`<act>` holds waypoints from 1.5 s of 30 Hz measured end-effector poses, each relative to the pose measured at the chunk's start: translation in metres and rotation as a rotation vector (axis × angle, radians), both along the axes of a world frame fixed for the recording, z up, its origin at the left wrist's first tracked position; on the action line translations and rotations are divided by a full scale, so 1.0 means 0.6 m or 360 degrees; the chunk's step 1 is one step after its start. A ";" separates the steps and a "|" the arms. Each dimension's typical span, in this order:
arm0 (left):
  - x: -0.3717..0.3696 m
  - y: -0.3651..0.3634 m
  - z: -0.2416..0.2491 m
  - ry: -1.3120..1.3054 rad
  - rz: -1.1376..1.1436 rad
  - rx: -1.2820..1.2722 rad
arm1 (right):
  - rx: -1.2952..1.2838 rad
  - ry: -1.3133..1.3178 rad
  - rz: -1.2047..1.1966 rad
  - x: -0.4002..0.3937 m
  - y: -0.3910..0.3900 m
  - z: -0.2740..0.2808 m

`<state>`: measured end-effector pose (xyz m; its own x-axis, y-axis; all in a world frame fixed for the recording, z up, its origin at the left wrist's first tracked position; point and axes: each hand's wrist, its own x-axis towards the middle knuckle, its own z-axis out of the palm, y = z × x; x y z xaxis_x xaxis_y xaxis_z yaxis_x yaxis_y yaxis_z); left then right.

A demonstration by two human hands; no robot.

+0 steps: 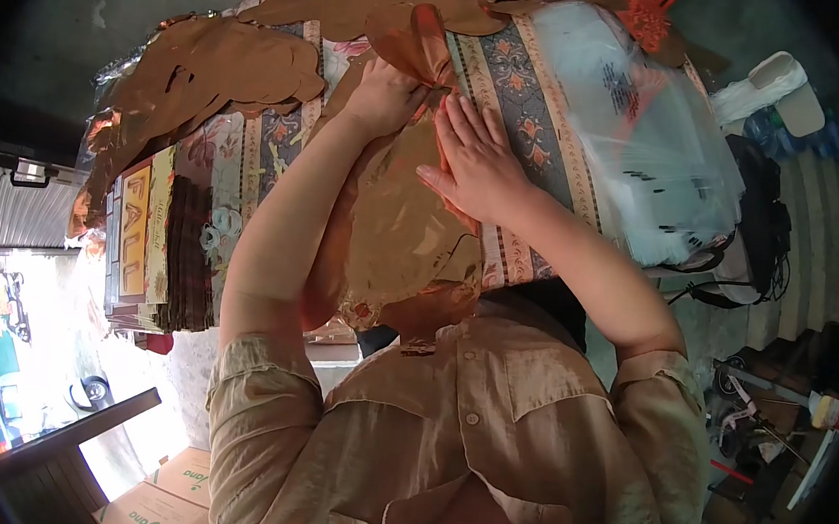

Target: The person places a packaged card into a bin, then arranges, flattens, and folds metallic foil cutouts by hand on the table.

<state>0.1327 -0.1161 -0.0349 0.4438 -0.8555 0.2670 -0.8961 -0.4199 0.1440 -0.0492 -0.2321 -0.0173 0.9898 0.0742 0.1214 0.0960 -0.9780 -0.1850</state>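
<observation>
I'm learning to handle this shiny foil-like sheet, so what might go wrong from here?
The shiny sheet looks thin and is bunched between the left hand and the flattened right hand, so it might crease or tear there.

Its near end reaches the front of the shirt, so leaning forward could crumple it.

The clear plastic bags lie beyond the right forearm; a wide sweep might shift them.
</observation>
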 end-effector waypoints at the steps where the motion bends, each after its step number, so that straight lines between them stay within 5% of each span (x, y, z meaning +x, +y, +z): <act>1: 0.000 0.000 0.001 0.0007 0.0008 -0.0011 | -0.0016 0.0017 -0.0001 0.001 0.001 0.002; 12: 0.012 0.002 0.010 0.0193 -0.0118 -0.0251 | -0.0135 -0.0152 0.0029 -0.004 0.001 -0.010; 14: 0.015 -0.002 0.012 0.1211 0.0122 -0.0849 | -0.0157 -0.0087 0.0029 -0.004 0.002 -0.006; 20: 0.054 0.046 0.078 0.1950 0.0412 -0.1838 | -0.0140 -0.0103 0.0028 -0.007 0.003 -0.004; 21: 0.047 0.044 0.094 0.1945 0.0405 -0.1824 | -0.0130 -0.0112 0.0018 -0.007 0.002 -0.005; 23: 0.030 0.039 0.112 0.0859 0.0428 -0.1701 | -0.0182 -0.0161 0.0031 -0.007 0.004 -0.007; 24: 0.023 0.036 0.112 0.0847 0.0431 -0.1702 | -0.0180 -0.0169 0.0038 -0.007 0.004 -0.007; 26: 0.008 0.023 0.106 0.0153 -0.0160 -0.0728 | -0.0192 -0.0178 0.0033 -0.006 0.003 -0.005; 27: 0.007 0.009 0.095 0.0086 -0.0306 -0.0657 | -0.0197 -0.0190 0.0042 -0.005 0.004 -0.005; 29: 0.005 -0.015 0.076 0.0013 -0.0461 -0.0588 | -0.0143 -0.0209 0.0036 -0.005 0.004 -0.007; 34: 0.010 -0.042 0.043 0.0251 -0.0143 -0.0374 | -0.0148 -0.0180 0.0040 -0.006 0.003 -0.005; 45: 0.046 -0.061 -0.002 0.0263 -0.0218 -0.0656 | -0.0130 -0.0049 0.0056 -0.005 0.002 0.003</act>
